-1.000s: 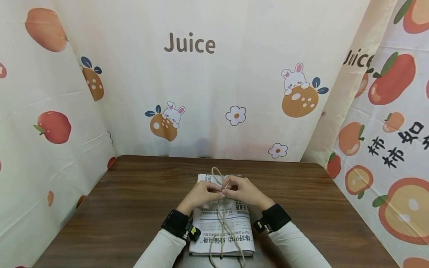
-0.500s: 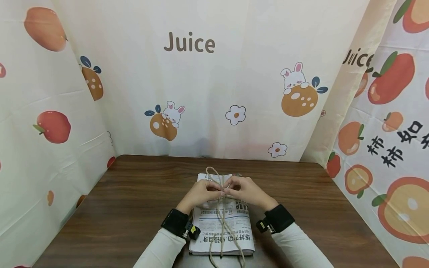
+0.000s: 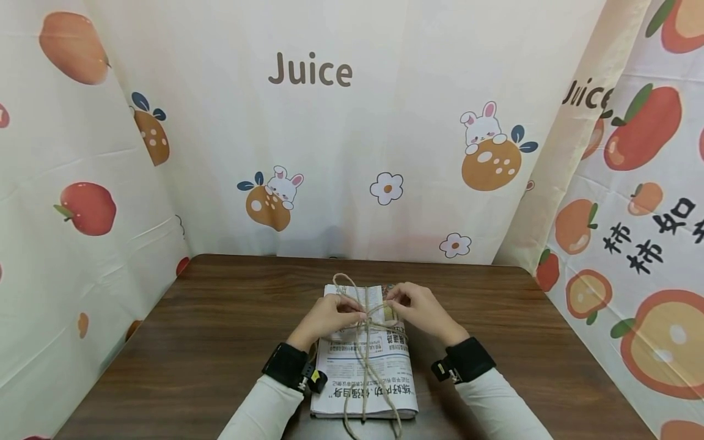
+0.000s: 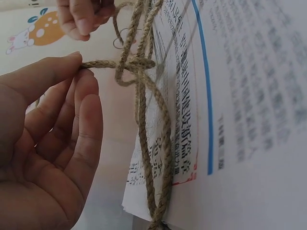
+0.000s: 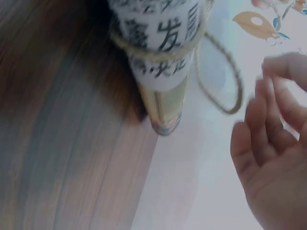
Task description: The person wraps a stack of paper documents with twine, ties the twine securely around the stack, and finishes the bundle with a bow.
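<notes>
A stack of folded newspapers lies on the table, with jute twine running along and across it. My left hand pinches a piece of the twine between thumb and forefinger at the crossing. In the left wrist view, that pinched piece runs from the fingertips to a loose knot over the printed page. My right hand is over the stack's far right corner, its fingers loosely bent. The right wrist view, somewhat blurred, shows a twine loop beside this hand, apart from its fingertips, which hold nothing visible.
The brown wooden table extends around the stack. Twine ends hang past the stack's near edge. A printed curtain stands behind the table, and more printed cloth lines the right side.
My right hand has moved away from the left hand, up and to the right, uncovering the crossing and a twine loop. The left hand stays nearly in place. The upper loop has tipped left.
</notes>
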Action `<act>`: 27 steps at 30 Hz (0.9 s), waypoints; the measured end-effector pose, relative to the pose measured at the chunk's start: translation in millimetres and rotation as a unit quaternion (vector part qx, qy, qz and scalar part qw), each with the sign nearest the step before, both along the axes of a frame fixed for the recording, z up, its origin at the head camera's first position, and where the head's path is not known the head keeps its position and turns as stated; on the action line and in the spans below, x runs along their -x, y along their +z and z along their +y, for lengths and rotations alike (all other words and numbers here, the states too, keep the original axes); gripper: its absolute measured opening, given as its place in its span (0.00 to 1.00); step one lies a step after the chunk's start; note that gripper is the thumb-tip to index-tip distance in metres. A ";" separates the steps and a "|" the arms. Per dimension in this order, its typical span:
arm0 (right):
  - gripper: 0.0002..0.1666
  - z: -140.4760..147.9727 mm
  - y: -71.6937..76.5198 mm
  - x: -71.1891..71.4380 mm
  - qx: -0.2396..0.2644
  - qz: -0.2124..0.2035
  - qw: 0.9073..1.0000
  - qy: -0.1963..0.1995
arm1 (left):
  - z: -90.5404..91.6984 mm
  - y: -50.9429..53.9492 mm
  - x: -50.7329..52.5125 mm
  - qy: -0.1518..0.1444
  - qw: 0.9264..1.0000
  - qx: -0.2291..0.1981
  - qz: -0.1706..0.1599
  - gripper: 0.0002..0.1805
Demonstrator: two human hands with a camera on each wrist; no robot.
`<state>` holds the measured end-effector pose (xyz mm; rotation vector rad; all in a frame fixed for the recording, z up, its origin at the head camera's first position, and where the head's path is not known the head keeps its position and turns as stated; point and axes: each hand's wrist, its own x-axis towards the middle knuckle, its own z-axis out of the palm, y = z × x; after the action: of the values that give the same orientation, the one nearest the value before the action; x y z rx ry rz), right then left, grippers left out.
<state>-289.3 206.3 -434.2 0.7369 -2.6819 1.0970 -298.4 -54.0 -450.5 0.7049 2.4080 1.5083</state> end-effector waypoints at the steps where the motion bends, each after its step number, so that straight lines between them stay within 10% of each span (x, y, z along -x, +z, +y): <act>1: 0.03 2.0 -0.4 0.0 -0.001 -0.003 1.000 -0.018 | -0.1 0.3 -0.1 0.000 1.000 0.000 -0.001 0.13; 13: 0.14 13.0 -3.0 -0.8 -0.056 -0.097 0.985 -0.132 | -1.7 3.6 -1.4 -0.003 1.000 0.006 0.006 0.12; 27: 0.10 -10.7 -10.1 7.9 -0.039 -0.054 0.998 0.003 | -0.1 3.8 2.9 -0.005 0.999 0.026 0.034 0.10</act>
<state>-297.1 195.7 -444.3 0.7171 -2.8305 1.0678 -301.2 -54.0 -446.7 0.7689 2.4799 1.4353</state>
